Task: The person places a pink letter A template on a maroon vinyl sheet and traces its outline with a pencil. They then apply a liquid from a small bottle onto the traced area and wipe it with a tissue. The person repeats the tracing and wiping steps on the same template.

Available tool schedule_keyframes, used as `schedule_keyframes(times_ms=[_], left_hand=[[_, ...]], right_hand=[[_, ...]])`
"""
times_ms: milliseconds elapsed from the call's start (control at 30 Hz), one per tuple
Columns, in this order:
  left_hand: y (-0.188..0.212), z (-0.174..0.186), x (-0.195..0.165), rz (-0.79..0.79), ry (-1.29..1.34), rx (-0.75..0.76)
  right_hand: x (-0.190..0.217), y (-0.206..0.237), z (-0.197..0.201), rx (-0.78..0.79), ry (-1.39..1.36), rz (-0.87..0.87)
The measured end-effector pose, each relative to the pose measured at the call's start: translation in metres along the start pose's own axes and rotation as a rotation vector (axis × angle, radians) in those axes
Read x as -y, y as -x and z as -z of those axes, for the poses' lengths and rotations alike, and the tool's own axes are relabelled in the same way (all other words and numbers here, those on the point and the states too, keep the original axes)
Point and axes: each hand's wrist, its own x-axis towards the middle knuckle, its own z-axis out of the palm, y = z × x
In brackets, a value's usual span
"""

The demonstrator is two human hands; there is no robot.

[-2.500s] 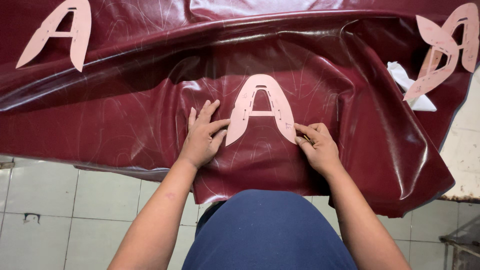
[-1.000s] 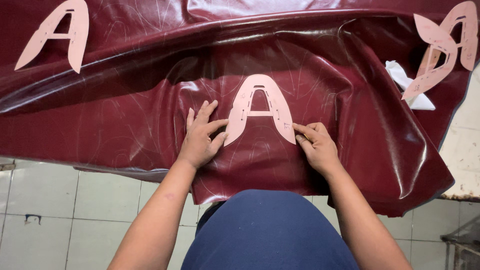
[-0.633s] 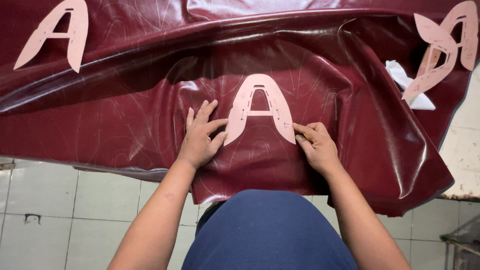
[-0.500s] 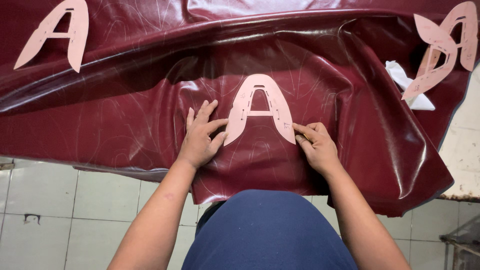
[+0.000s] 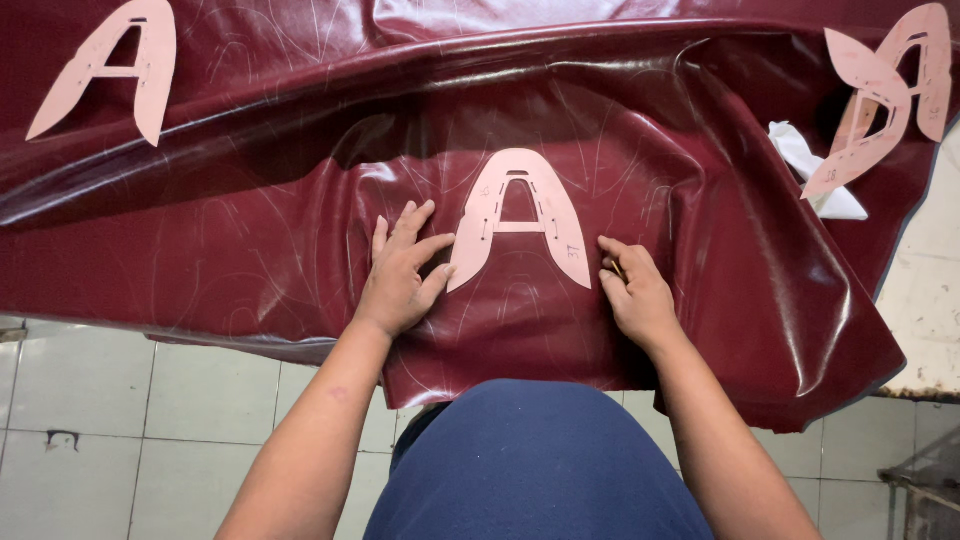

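A pink A-shaped pattern template (image 5: 520, 215) lies flat on a glossy dark red leather sheet (image 5: 250, 230) spread before me. My left hand (image 5: 402, 272) rests flat on the leather with fingers spread, its fingertips pressing the template's left leg. At the tip of the template's right leg, my right hand (image 5: 635, 292) is curled, and a thin marking tool shows between its fingers. Faint traced outlines cover the leather around the template.
Another pink A-shaped template (image 5: 110, 65) lies at the far left, and two overlapping ones (image 5: 880, 95) at the far right. White cloth or paper (image 5: 815, 170) pokes out beside a leather fold. The leather hangs over the front edge above a white tiled floor (image 5: 90, 400).
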Motion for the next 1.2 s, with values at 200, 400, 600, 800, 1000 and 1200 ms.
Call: schedule_keyframes(times_ms=[200,400,600,800,1000,1200], left_hand=[[0.001,-0.002,0.002,-0.013,0.028,-0.034],[0.002,-0.002,0.003,-0.020,0.023,-0.036],[0.002,-0.001,0.003,-0.016,0.012,-0.028],[0.002,-0.003,0.003,-0.021,-0.014,-0.026],[0.002,-0.004,0.003,-0.027,-0.024,-0.039],[0.002,-0.003,0.002,-0.032,-0.031,-0.049]], right_hand=[[0.000,0.000,0.000,0.005,-0.021,-0.030],[0.009,0.000,0.002,0.025,0.021,-0.053],[0.019,-0.001,0.003,0.045,0.013,-0.103],[0.022,-0.001,0.003,0.045,0.019,-0.106],[0.017,-0.001,0.003,0.041,0.034,-0.097],[0.012,-0.001,0.003,0.030,0.082,-0.059]])
